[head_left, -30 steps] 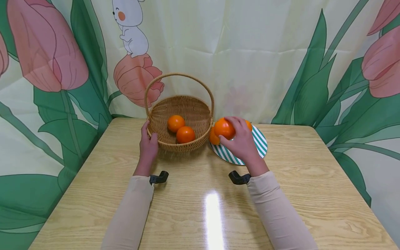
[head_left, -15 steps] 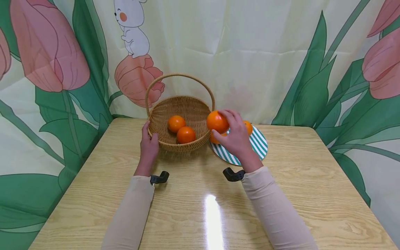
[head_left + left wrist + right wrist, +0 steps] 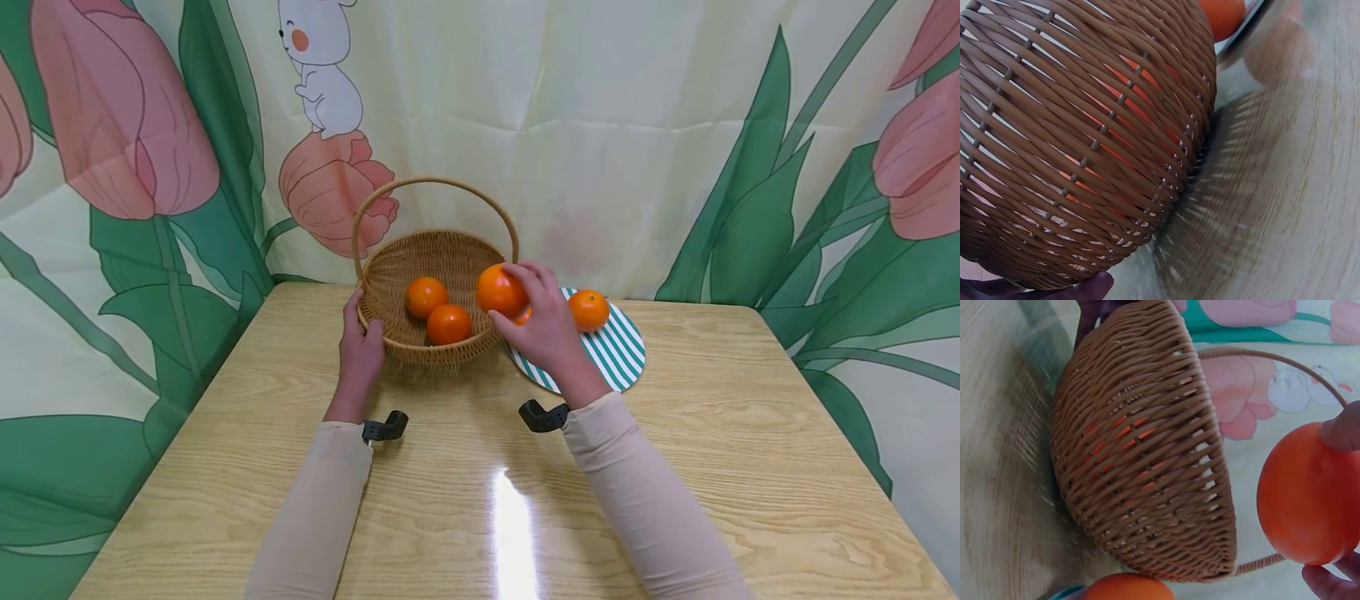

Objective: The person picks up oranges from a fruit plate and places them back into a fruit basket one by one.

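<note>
A wicker basket (image 3: 442,357) with a tall arched handle stands at the back of the table, and two oranges (image 3: 449,324) lie inside it. My left hand (image 3: 360,350) grips its left rim, thumb on the near side. In my right hand (image 3: 543,325), fingers and thumb hold another orange (image 3: 501,290) at the basket's right rim. The right wrist view has this held orange (image 3: 1310,494) raised above the rim level. On a green-and-white striped plate (image 3: 621,354) rests one orange (image 3: 588,310); a second orange (image 3: 522,317) there is mostly hidden behind my right hand.
The wooden table (image 3: 450,517) spreads out in front, with a bright light reflection near its middle. A curtain (image 3: 600,150) printed with tulips and a rabbit hangs right behind the table's back edge.
My right hand has carried its orange leftward from over the plate to the basket's right rim, uncovering the orange on the plate's right. The left hand keeps its grip on the basket.
</note>
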A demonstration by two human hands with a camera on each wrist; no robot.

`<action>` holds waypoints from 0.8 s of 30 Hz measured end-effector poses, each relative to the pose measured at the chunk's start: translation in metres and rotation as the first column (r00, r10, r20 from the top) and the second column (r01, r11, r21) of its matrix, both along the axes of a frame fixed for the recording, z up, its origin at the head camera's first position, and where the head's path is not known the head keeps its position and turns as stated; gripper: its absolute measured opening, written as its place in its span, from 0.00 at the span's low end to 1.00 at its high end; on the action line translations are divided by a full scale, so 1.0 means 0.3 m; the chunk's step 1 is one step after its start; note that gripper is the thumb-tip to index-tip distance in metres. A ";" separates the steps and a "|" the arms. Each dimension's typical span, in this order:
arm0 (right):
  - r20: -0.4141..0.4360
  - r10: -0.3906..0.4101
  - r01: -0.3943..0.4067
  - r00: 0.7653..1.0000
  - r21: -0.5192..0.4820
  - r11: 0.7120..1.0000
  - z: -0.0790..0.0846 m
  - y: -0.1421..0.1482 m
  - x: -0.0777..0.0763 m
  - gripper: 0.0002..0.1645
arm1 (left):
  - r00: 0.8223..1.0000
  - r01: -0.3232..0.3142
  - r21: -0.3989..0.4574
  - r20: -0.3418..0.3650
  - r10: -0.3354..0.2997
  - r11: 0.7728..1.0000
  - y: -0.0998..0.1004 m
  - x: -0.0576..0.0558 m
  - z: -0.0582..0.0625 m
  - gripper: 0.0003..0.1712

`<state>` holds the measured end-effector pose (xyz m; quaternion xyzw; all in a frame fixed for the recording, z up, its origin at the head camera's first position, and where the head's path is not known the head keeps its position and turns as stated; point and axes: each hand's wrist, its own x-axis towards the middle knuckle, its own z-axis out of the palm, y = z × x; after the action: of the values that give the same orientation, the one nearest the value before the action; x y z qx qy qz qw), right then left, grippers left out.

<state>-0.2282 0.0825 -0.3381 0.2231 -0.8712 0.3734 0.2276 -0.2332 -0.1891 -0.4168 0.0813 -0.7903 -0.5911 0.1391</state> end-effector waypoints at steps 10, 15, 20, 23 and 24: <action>0.031 0.035 -0.035 0.999 0.014 0.999 -0.030 -0.038 -0.024 0.36 | 1.000 -0.006 0.001 -0.003 0.006 1.000 0.001 0.003 0.000 0.35; 0.056 0.040 -0.041 0.998 0.025 0.999 -0.044 -0.051 -0.032 0.36 | 1.000 -0.005 0.000 -0.008 0.005 1.000 0.001 0.001 -0.001 0.35; 0.053 0.050 -0.052 0.997 0.020 0.998 -0.053 -0.063 -0.040 0.36 | 1.000 -0.009 -0.009 -0.011 0.009 1.000 0.001 -0.002 -0.003 0.35; 0.061 0.051 -0.053 0.997 0.025 0.998 -0.060 -0.071 -0.047 0.36 | 1.000 -0.013 -0.012 -0.011 0.013 1.000 0.000 -0.003 -0.004 0.35; 0.066 0.052 -0.054 0.997 0.026 0.998 -0.062 -0.074 -0.049 0.36 | 1.000 -0.014 -0.013 -0.010 0.014 1.000 0.000 -0.004 -0.004 0.35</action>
<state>-0.2429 0.0603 -0.3565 0.2369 -0.8771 0.3740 0.1861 -0.2343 -0.1891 -0.4179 0.0830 -0.7928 -0.5855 0.1476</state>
